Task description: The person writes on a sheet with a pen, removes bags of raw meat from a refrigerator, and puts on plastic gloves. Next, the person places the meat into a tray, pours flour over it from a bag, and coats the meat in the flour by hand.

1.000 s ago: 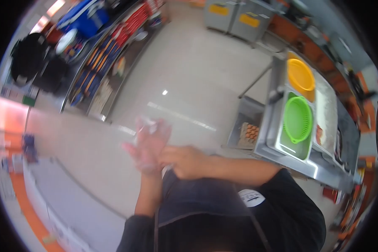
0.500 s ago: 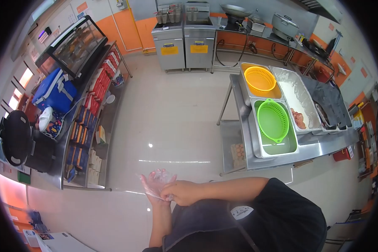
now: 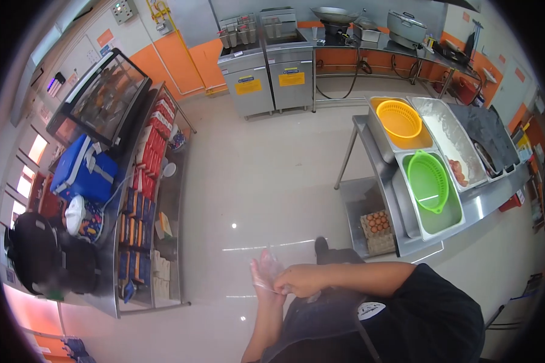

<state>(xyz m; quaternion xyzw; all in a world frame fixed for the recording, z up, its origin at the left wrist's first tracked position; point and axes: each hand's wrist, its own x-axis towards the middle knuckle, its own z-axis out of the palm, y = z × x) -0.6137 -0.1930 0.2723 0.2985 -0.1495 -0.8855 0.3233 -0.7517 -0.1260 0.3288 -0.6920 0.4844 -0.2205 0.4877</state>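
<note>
My left hand [image 3: 264, 271] points upward in front of my body with its fingers stretched out. A thin clear plastic glove [image 3: 273, 266] covers it, loose around the fingers. My right hand [image 3: 297, 281] is closed at the left wrist, pinching the lower edge of the glove. No glove shows on the right hand. Both hands are over the floor, away from the tables, in front of my dark apron [image 3: 321, 327].
On the right, a steel table [image 3: 484, 199] carries a green basket [image 3: 428, 181], a yellow basket [image 3: 399, 119] and a flour pan [image 3: 445, 130] with raw meat. Eggs [image 3: 378, 222] sit below. A shelf with boxes [image 3: 145, 157] stands left. Fryers [image 3: 245, 85] line the back.
My view has shifted, so the right table sits farther right. Both hands appear farther right, and the right hand still grips the glove at the wrist. A dark shoe has come into view.
</note>
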